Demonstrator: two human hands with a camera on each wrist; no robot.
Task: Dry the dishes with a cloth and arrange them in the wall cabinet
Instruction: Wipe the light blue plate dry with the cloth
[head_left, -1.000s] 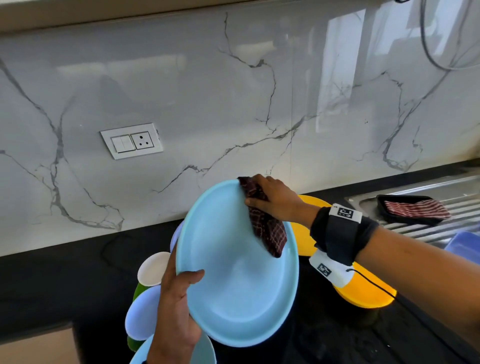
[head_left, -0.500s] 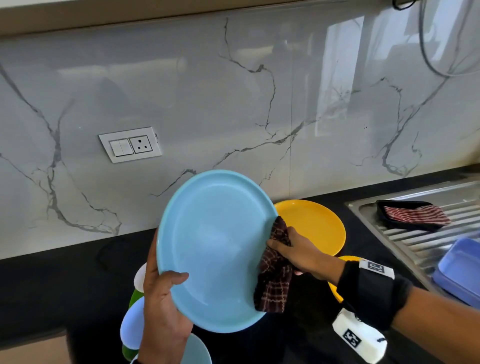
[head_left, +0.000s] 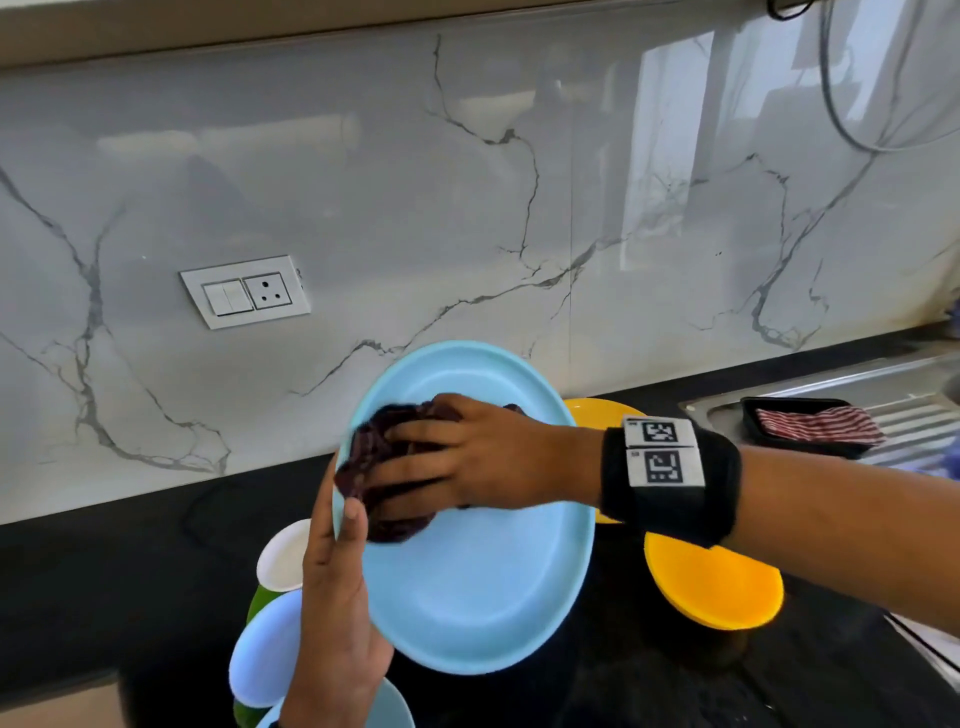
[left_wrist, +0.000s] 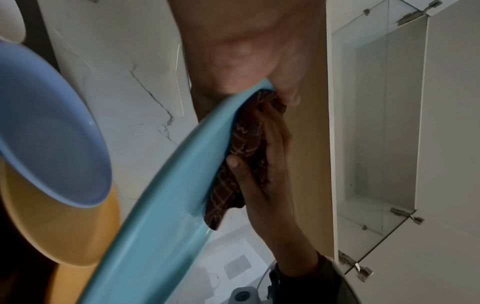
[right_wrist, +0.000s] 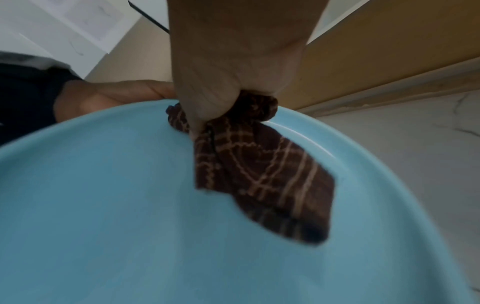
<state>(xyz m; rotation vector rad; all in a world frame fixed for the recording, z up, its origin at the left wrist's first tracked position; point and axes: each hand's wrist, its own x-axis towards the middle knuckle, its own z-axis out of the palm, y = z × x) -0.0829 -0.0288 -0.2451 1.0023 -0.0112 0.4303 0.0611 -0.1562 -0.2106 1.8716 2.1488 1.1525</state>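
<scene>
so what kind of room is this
Most likely a home kitchen: a black countertop under a marble-look backsplash, a steel sink drainboard at the right, and an open wall cabinet in the left wrist view.

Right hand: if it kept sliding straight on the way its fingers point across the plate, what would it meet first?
Probably the left hand's thumb. The right hand presses the dark checked cloth on the light blue plate, fingers pointing toward the rim that the left hand grips. Depth is uncertain.

A black wrist strap (head_left: 670, 486) bears two white square-coded tags (head_left: 662, 451).
</scene>
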